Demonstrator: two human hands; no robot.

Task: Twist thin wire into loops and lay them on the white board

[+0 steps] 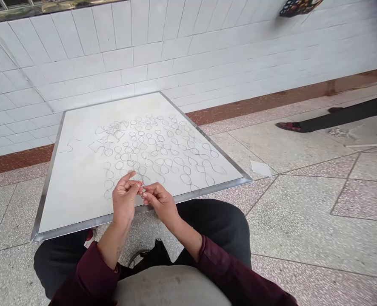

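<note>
My left hand [124, 197] and my right hand [161, 204] meet above the near edge of a white table [70, 191]. Thumb and fingers of each hand are pinched together on a thin dark wire [143, 174], only partly visible between the fingertips. Many figure-eight wire loops [164, 163] lie in rough rows across the tabletop beyond my hands. Farther back is a tangle of loose wire pieces [113, 128]. Two thin strands [70, 146] lie apart from it on the left.
A metal rim [217, 187] borders the table, whose far side stands by a white tiled wall [118, 63]. My knees are under the near edge. At right, another person's dark trouser leg [344, 114] and a white paper scrap [261, 168] are on the speckled floor.
</note>
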